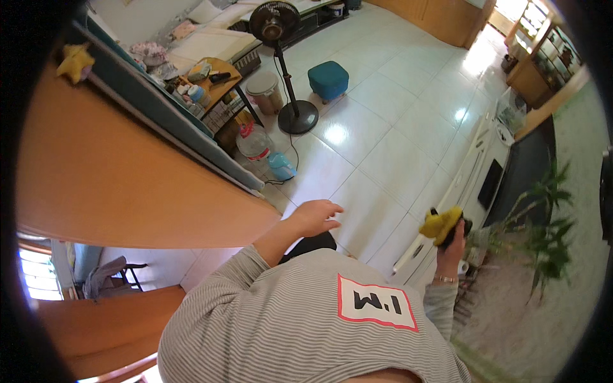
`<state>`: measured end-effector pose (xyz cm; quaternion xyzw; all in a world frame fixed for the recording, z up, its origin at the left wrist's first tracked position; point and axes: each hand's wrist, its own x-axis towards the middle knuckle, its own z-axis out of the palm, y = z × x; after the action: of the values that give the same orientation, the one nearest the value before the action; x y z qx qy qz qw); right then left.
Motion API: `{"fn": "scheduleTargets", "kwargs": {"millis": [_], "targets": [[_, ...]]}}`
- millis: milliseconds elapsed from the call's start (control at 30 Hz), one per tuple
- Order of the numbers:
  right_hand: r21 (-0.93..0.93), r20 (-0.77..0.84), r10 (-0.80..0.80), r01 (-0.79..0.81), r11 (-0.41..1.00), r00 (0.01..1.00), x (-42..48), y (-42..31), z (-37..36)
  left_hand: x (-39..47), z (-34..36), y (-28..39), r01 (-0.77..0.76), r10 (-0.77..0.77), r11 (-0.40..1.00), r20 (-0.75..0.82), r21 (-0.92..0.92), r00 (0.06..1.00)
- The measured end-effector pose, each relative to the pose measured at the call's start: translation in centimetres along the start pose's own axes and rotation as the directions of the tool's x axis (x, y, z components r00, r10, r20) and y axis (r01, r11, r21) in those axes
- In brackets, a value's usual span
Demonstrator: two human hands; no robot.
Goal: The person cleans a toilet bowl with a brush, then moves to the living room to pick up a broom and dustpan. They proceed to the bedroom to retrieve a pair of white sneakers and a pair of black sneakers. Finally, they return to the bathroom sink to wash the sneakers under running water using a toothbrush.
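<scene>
My left hand is held out in front of my striped shirt, with its fingers slightly curled and apart and nothing in them. Out to the right, my right hand grips a yellow cloth-like thing together with a dark object; the kind of the dark object cannot be told. Both are held above the edge of a long white cabinet. A bracelet is on my right wrist.
Left: an orange wooden panel, a water jug, a blue bottle, a trash bin and a standing fan with a cord on the tiles. Ahead: a teal stool. Right: a leafy plant near the cabinet.
</scene>
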<state>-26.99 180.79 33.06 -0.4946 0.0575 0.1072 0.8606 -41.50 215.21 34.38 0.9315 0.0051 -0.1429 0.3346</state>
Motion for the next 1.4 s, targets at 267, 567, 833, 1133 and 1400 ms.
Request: {"fn": "scheduleTargets", "kwargs": {"millis": [267, 567, 833, 1133, 1400], "targets": [[-0.231, 0.202, 0.01, 0.038, 0.972, 0.979, 22.6, 2.9, 12.5, 14.1, -6.2, -8.8, 0.218, -0.227, 0.971, -0.096, -0.096, 0.969], [-0.346, -0.175, 0.108, -0.163, 0.924, 0.979, 39.4, 2.8, 13.0, 36.0, -20.5, -14.9, 0.151, -0.158, 0.987, -0.235, -0.048, 0.959], [-0.44, -0.079, 0.212, -0.225, 0.869, 0.974, 59.5, 3.9, 20.6, 51.7, -26.6, -20.6, 0.181, -0.273, 0.933, -0.284, -0.31, 0.919], [-0.829, 0.335, 0.277, 0.143, 0.541, 0.901, 79.6, 10.0, 33.2, 62.7, -31.1, -32.7, 0.318, -0.569, 0.742, -0.303, -0.59, 0.765], [-0.86, 0.311, 0.487, 0.024, 0.509, 0.816, 91.3, 23.4, 36.2, 76.0, -32.1, -47.7, 0.256, -0.707, 0.497, -0.216, -0.829, 0.674]]}}
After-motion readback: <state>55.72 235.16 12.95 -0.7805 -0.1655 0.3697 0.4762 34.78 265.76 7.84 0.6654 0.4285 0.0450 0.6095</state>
